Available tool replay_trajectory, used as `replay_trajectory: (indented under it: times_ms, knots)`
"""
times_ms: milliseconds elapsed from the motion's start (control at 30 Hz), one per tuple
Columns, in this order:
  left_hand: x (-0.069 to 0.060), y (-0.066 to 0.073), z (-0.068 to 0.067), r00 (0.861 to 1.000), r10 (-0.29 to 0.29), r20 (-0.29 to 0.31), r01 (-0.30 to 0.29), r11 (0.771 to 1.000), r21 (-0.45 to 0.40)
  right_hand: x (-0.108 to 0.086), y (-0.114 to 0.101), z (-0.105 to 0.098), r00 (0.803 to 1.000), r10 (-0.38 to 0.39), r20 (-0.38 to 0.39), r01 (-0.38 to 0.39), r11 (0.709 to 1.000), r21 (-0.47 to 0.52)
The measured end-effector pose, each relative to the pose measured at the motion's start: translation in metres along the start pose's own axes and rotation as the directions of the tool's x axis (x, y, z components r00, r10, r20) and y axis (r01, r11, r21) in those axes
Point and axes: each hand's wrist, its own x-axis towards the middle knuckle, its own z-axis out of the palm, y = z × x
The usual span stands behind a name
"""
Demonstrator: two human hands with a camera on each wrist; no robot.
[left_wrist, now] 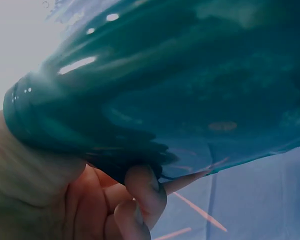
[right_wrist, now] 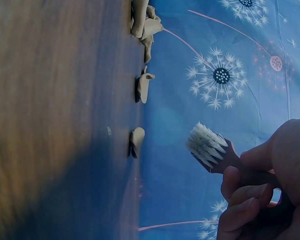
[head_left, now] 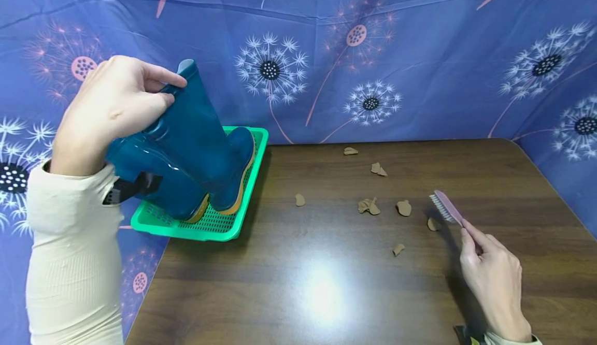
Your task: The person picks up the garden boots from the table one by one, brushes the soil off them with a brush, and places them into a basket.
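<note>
A pair of glossy teal rain boots with tan soles stands tilted at the left, one boot [head_left: 198,127] behind the other boot [head_left: 163,174]. My left hand [head_left: 114,99] grips a boot near the top of its shaft, thumb and forefinger at the edge. In the left wrist view, curled fingers [left_wrist: 145,192] show beneath the teal shaft [left_wrist: 190,100]. Over the table's right side, my right hand [head_left: 494,275] holds a small pink brush [head_left: 449,205] by its handle, the pale bristles [right_wrist: 206,145] raised off the wood.
Under the boots is a green plastic basket [head_left: 196,235] at the table's left edge. Several brown clay-like scraps, such as a crumpled scrap [head_left: 369,206] and a flat scrap [head_left: 403,208], lie on the wooden table [head_left: 261,283]. Behind hangs a blue dandelion-print cloth [head_left: 420,49].
</note>
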Motion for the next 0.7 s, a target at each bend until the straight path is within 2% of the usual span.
replay_trajectory:
  times_ms: [267,467,700]
  knots:
    - [0.0,-0.023,0.016,1.0,0.008,-0.026,-0.007,0.998,0.056,0.0,0.0,0.001,1.0,0.024,0.006,-0.024,1.0,-0.006]
    - [-0.008,-0.05,0.038,1.0,0.008,-0.016,-0.008,1.0,0.028,-0.003,0.0,0.002,0.999,0.042,0.029,-0.041,0.999,-0.005]
    - [-0.011,-0.068,0.053,1.0,0.013,-0.019,-0.013,1.0,0.007,-0.002,0.0,0.003,0.998,0.042,0.036,-0.041,0.999,-0.007]
